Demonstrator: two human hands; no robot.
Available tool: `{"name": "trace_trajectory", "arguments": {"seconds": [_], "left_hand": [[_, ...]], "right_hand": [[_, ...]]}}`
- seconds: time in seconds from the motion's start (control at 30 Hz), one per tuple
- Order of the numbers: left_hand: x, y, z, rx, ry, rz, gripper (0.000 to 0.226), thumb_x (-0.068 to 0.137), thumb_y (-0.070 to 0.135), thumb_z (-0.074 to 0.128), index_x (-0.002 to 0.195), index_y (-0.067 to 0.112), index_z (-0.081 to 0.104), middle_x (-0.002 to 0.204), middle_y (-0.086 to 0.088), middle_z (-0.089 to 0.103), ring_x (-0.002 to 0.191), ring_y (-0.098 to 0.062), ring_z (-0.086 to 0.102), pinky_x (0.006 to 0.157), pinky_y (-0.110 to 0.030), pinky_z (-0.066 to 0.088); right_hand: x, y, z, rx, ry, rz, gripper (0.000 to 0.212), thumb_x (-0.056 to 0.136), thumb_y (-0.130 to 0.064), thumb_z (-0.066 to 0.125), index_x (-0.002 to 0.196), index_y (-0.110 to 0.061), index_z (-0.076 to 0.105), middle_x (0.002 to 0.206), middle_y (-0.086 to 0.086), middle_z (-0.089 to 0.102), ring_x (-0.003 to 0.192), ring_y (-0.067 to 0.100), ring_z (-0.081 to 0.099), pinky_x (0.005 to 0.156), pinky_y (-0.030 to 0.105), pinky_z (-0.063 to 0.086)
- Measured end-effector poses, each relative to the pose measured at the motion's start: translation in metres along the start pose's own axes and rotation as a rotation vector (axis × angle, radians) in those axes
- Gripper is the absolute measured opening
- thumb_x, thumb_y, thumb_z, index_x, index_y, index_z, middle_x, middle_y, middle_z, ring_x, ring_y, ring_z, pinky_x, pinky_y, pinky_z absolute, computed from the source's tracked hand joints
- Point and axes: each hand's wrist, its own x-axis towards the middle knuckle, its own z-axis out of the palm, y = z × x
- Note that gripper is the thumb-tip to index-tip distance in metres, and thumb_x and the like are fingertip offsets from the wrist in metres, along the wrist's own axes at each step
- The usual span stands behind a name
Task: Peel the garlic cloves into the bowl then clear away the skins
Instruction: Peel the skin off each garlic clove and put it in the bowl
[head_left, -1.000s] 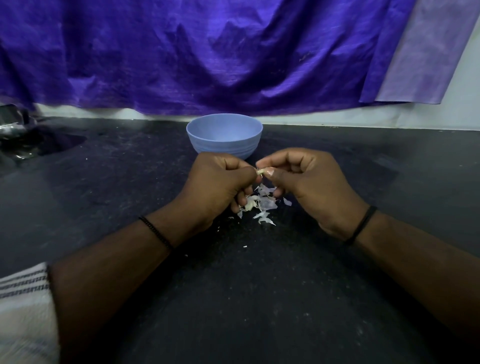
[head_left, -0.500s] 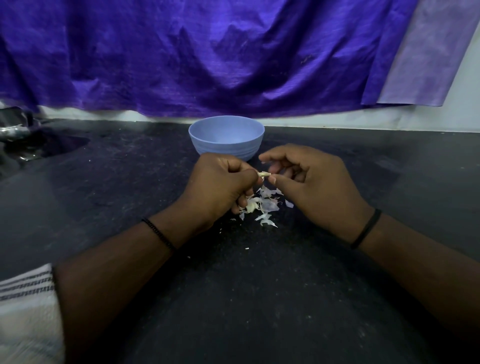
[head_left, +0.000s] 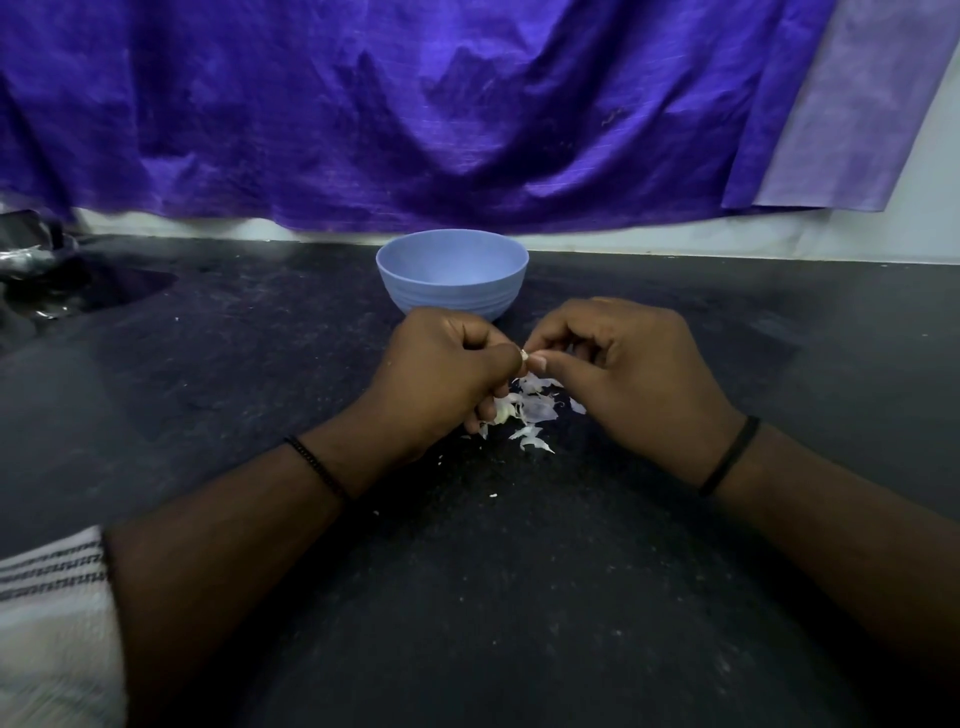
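Two bare hands meet over a dark speckled worktop (head_left: 519, 597), seen from above and behind. The left hand (head_left: 441, 374) is curled into a loose fist, and its thumb and forefinger pinch a small pale garlic clove (head_left: 524, 356); only the clove's tip shows past the fingertips. The right hand (head_left: 623, 374) comes in from the other side, its fingers bent, and its thumb and forefinger pinch at the same clove, so the two grips touch at that one point. Both grips are therefore grasping the clove, each from its own side.

Directly below the grips, on the worktop, lies a small scatter of skins (head_left: 535, 410), thin, whitish and papery, some tinged lilac. The lower fingers of the left hand rest among them at the scatter's left edge. A few tiny white flecks lie nearer the viewer, apart from the main scatter.

Just beyond the grips, a little to the left hand's far side, stands a pale blue bowl (head_left: 452, 283), upright on the worktop. The left hand's knuckles overlap its lower edge in this view; whether they touch it cannot be told. What the bowl contains cannot be seen.

Each wrist wears a thin black band. A striped pale sleeve (head_left: 52, 623) shows at the lower left. Behind the bowl a purple cloth (head_left: 415, 114) hangs against a light wall. Far left of the grips sits a dark, shiny object, too dim to identify.
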Motion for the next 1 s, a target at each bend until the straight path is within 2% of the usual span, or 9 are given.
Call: {"name": "trace_trajectory", "arguments": {"seconds": [0.13, 0.23, 0.37, 0.53, 0.67, 0.77, 0.87, 1.0], "left_hand": [[0.0, 0.0006, -0.0014, -0.01, 0.024, -0.009, 0.013, 0.086, 0.006, 0.065, 0.077, 0.003, 0.074, 0.058, -0.008, 0.064, 0.046, -0.018, 0.056, 0.041, -0.025, 0.045], [0.0, 0.0009, -0.0013, -0.012, 0.029, -0.019, 0.014, 0.086, 0.006, 0.065, 0.076, 0.003, 0.074, 0.057, -0.007, 0.064, 0.046, -0.018, 0.056, 0.04, -0.025, 0.046], [0.0002, 0.0007, -0.0017, -0.011, 0.036, -0.028, 0.015, 0.086, 0.006, 0.064, 0.074, 0.005, 0.074, 0.056, -0.005, 0.064, 0.045, -0.017, 0.056, 0.04, -0.025, 0.045], [0.0008, -0.0024, -0.0032, 0.08, 0.025, -0.019, 0.014, 0.088, 0.01, 0.065, 0.077, 0.005, 0.074, 0.054, 0.001, 0.064, 0.044, -0.011, 0.058, 0.042, -0.024, 0.045], [-0.0005, -0.0043, -0.003, 0.151, 0.017, 0.05, 0.013, 0.09, 0.015, 0.067, 0.081, 0.011, 0.075, 0.061, 0.0, 0.068, 0.048, -0.01, 0.061, 0.045, -0.022, 0.046], [-0.0017, -0.0039, -0.0016, 0.102, 0.046, 0.105, 0.009, 0.09, 0.016, 0.069, 0.087, 0.017, 0.077, 0.067, -0.005, 0.071, 0.049, -0.01, 0.061, 0.045, -0.019, 0.045], [-0.002, -0.0036, 0.0007, 0.051, 0.037, 0.166, 0.011, 0.09, 0.017, 0.071, 0.096, 0.024, 0.078, 0.072, -0.008, 0.072, 0.051, -0.012, 0.062, 0.047, -0.022, 0.048], [-0.002, -0.0044, 0.0012, 0.096, 0.04, 0.232, 0.012, 0.089, 0.019, 0.072, 0.096, 0.027, 0.078, 0.073, -0.002, 0.074, 0.052, -0.01, 0.063, 0.052, -0.026, 0.054]], "right_hand": [[0.0002, 0.0001, 0.0011, 0.212, 0.037, 0.122, 0.007, 0.084, -0.012, 0.077, 0.086, -0.018, 0.074, 0.074, -0.007, 0.07, 0.064, 0.004, 0.062, 0.062, 0.014, 0.049], [0.0013, 0.0006, 0.0017, 0.372, 0.039, 0.19, 0.006, 0.085, -0.008, 0.076, 0.088, -0.013, 0.074, 0.074, -0.005, 0.072, 0.061, 0.001, 0.062, 0.058, 0.017, 0.051], [0.0036, 0.0021, 0.0009, 0.54, 0.061, 0.237, 0.009, 0.085, -0.003, 0.074, 0.089, -0.012, 0.072, 0.08, 0.001, 0.073, 0.066, 0.007, 0.063, 0.054, 0.023, 0.053], [0.0052, 0.0004, -0.0022, 0.697, 0.091, 0.284, 0.011, 0.085, 0.0, 0.072, 0.089, -0.011, 0.071, 0.076, 0.001, 0.071, 0.067, 0.01, 0.063, 0.055, 0.022, 0.054], [0.0048, 0.0018, -0.0047, 0.738, 0.046, 0.333, 0.011, 0.086, -0.001, 0.071, 0.093, -0.011, 0.071, 0.079, 0.005, 0.072, 0.071, 0.012, 0.064, 0.058, 0.024, 0.056], [0.0039, 0.0012, -0.0045, 0.706, 0.005, 0.348, 0.012, 0.087, -0.001, 0.07, 0.093, -0.011, 0.071, 0.082, 0.014, 0.072, 0.071, 0.014, 0.065, 0.057, 0.023, 0.055], [0.0036, 0.0016, -0.0044, 0.686, -0.016, 0.356, 0.011, 0.088, 0.0, 0.068, 0.096, -0.009, 0.071, 0.083, 0.012, 0.074, 0.071, 0.014, 0.065, 0.058, 0.023, 0.056], [0.0029, 0.0022, -0.0055, 0.647, -0.04, 0.345, 0.013, 0.09, 0.0, 0.066, 0.1, -0.006, 0.071, 0.083, 0.009, 0.075, 0.072, 0.014, 0.066, 0.06, 0.023, 0.057]]}}
